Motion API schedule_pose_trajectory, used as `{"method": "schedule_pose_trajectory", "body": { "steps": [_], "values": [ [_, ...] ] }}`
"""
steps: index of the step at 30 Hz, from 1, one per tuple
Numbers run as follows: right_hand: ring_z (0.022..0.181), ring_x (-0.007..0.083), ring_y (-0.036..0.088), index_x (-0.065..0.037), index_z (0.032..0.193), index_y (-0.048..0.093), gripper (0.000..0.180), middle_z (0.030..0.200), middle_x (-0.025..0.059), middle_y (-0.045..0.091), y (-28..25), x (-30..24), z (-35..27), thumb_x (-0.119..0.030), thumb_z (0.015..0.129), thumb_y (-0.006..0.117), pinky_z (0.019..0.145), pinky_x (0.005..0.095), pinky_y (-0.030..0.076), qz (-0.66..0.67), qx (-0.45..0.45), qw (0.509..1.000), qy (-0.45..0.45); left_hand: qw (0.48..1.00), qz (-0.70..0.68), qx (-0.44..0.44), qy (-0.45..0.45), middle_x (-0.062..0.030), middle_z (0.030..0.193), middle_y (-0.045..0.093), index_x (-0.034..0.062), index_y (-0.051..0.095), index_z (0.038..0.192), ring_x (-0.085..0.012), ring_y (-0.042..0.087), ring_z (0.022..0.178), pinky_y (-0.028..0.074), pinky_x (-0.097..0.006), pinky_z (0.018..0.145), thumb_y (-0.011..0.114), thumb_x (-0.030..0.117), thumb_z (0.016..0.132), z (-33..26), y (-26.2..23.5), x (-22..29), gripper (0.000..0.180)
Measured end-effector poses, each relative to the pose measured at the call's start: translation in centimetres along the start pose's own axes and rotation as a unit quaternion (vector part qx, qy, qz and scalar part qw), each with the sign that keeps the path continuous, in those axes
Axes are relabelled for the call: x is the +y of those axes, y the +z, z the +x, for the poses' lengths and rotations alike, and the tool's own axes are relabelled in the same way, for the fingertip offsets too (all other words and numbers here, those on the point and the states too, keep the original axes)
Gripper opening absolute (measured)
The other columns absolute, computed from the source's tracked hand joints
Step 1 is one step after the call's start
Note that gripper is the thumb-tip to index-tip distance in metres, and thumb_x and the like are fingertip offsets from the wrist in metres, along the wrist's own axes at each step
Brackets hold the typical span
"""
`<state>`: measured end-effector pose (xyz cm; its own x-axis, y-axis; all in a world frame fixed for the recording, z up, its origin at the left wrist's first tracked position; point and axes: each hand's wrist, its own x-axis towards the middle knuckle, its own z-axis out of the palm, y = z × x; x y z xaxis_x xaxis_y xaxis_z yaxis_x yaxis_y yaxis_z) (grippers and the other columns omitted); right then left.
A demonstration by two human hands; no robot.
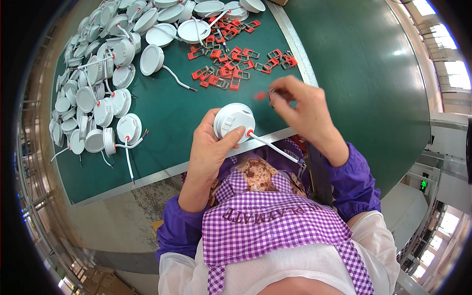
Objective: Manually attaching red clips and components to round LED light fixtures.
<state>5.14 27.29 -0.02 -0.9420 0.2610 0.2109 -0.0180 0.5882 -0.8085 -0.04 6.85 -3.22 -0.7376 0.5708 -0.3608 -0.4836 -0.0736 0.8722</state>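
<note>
In my left hand [209, 142] is a round white light fixture [234, 118], its back turned up and my thumb pressed on the rim near a red grommet. From that grommet a white cable [275, 147] runs down to the right, with bare wire ends past the table edge. My right hand [305, 105] pinches a small red and metal clip [263, 95] between thumb and fingers, to the right of the fixture and apart from it. The clip is blurred. Beyond my hands lie loose red and metal clips [228, 71] in a scattered pile.
A large heap of white light fixtures [93, 73] with cables covers the left and far side of the green table [172, 110]. One fixture [151, 60] lies apart from the heap. A metal strip [295, 44] divides the table from another green surface [359, 64] at right.
</note>
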Motion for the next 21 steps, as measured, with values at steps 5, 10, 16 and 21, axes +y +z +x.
{"method": "schedule_pose_trajectory", "body": {
  "steps": [5,10,16,21],
  "values": [
    [0.069,0.0287,0.067,0.0,0.092,0.062,0.011,0.078,0.0148,0.066,1.8,-1.9,-1.6,-0.006,0.083,0.063,0.062,0.0349,0.053,-0.024,-0.042,0.998,-0.028,0.998,0.038,0.023,0.034,-0.0051,0.098,0.065,0.0007,0.053,0.116,-0.0092,0.063,0.08,0.05,-0.021,0.059,0.07,0.004,0.083,0.0,0.5,-0.1,0.037],
    [0.072,0.0309,0.066,0.0,0.099,0.061,0.016,0.083,0.0152,0.065,2.9,-2.0,-2.5,0.001,0.082,0.06,0.061,0.037,0.053,-0.017,-0.034,0.997,-0.068,0.995,0.055,0.037,0.072,-0.0049,0.094,0.064,-0.0005,0.055,0.111,-0.0088,0.062,0.081,0.051,-0.024,0.069,0.069,0.004,0.083,0.0,0.5,-0.3,0.031],
    [0.073,0.0303,0.066,0.002,0.104,0.058,0.029,0.086,0.0142,0.063,3.5,-2.3,-3.2,0.007,0.076,0.058,0.059,0.0369,0.053,-0.133,-0.04,0.985,-0.104,0.985,0.126,0.026,0.116,-0.005,0.094,0.064,-0.0002,0.056,0.11,-0.0099,0.062,0.082,0.051,-0.025,0.07,0.068,0.005,0.084,0.2,0.2,-0.9,0.029],
    [0.073,0.0294,0.065,0.002,0.103,0.058,0.029,0.086,0.0138,0.063,3.6,-2.6,-3.5,0.007,0.074,0.058,0.058,0.0365,0.053,-0.132,-0.027,0.985,-0.11,0.989,0.06,0.037,0.129,-0.0052,0.093,0.064,0.0008,0.056,0.109,-0.0094,0.061,0.083,0.05,-0.024,0.07,0.068,0.004,0.084,0.0,0.6,-0.9,0.028]
  ]
}}
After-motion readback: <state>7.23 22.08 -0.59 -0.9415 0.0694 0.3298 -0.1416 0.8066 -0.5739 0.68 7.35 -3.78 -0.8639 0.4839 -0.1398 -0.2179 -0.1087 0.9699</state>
